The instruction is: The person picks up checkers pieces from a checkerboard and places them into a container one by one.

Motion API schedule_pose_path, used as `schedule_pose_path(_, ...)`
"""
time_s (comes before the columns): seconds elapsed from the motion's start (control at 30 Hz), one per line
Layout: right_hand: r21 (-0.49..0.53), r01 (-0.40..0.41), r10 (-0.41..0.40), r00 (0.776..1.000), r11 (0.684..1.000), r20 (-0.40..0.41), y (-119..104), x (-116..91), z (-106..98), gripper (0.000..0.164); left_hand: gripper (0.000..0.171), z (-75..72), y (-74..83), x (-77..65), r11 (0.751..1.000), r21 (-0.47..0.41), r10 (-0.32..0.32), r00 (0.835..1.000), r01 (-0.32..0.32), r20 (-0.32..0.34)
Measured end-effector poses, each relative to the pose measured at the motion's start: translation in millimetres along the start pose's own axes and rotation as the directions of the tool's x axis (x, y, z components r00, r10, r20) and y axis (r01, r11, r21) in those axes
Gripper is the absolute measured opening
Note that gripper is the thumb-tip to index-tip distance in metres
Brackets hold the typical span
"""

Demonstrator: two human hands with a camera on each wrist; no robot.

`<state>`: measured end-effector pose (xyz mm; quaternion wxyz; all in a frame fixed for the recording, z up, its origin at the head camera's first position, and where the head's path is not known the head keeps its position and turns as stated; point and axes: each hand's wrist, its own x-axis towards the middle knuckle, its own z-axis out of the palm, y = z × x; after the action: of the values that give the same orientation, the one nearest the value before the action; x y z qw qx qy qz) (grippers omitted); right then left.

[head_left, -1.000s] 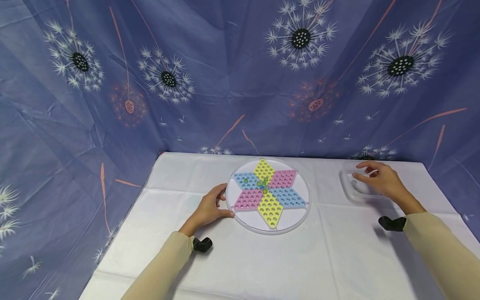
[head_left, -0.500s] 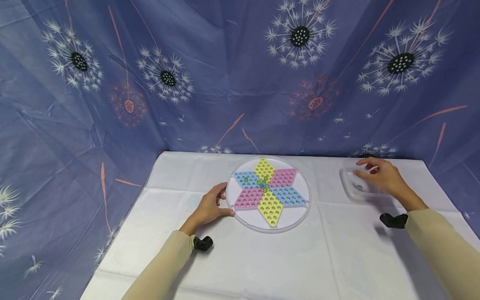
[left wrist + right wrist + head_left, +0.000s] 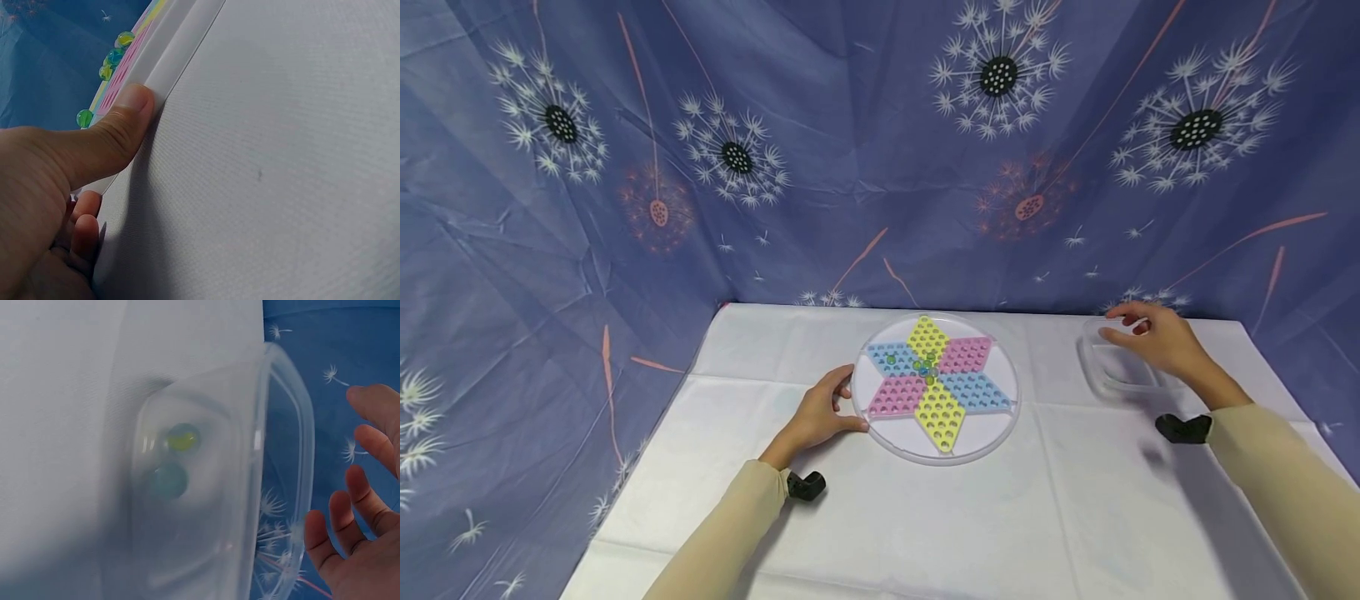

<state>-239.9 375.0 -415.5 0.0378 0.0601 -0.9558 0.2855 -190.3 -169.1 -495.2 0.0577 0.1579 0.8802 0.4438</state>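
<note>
My left hand [image 3: 816, 417] holds the left rim of a round white Chinese checkers board [image 3: 985, 437] with a yellow, pink and blue star. In the left wrist view its thumb [image 3: 122, 122] presses the rim; the other fingers curl at the board's edge. Several glass marbles [image 3: 927, 367] cluster at the star's middle, and one green marble [image 3: 891, 360] sits in a blue point. Over a clear plastic container [image 3: 1088, 367] hovers my right hand [image 3: 1165, 342], fingers loosely bent, nothing seen between them. Two blurred marbles [image 3: 169, 481] show in the container [image 3: 257, 431] in the right wrist view.
Under everything lies a white tablecloth [image 3: 970, 525]. A blue dandelion-print curtain [image 3: 850, 167] hangs behind the table and along its left. Each sleeve carries a black wrist device, one by the left cuff [image 3: 806, 487] and one by the right cuff [image 3: 1183, 429].
My right hand has moved slightly up and back over the container. A marble seen in the container earlier in the head view no longer shows there. My left hand stays at the rim.
</note>
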Motion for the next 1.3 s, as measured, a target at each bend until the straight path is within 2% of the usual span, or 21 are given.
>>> schedule_pose_path(0.33,0.005,0.051,-0.051,0.999,0.999,-0.01,-17,5,-8,0.045,0.102,-0.2,-1.5,-0.4,1.0,-0.001,0.012,1.0,-0.012,0.001)
schedule_pose_path(0.63,0.006,0.061,-0.061,0.998,0.998,-0.009,-31,15,-7,0.046,0.102,-0.4,-2.3,-0.2,1.0,-0.001,0.016,1.0,-0.016,0.002)
schedule_pose_path(0.83,0.012,0.088,-0.088,0.996,0.996,0.001,-44,22,0,0.047,0.102,-0.7,-1.6,0.0,1.0,-0.001,0.011,1.0,-0.011,0.0)
schedule_pose_path(1.07,0.032,0.159,-0.159,0.987,0.987,0.003,-62,31,13,0.041,0.102,-0.5,-1.3,0.3,1.0,0.01,0.003,1.0,-0.003,-0.005)
schedule_pose_path(1.3,0.062,0.162,-0.165,0.985,0.985,0.043,-79,41,30,0.041,0.102,-0.2,0.7,0.1,1.0,0.021,0.004,1.0,-0.004,0.0)
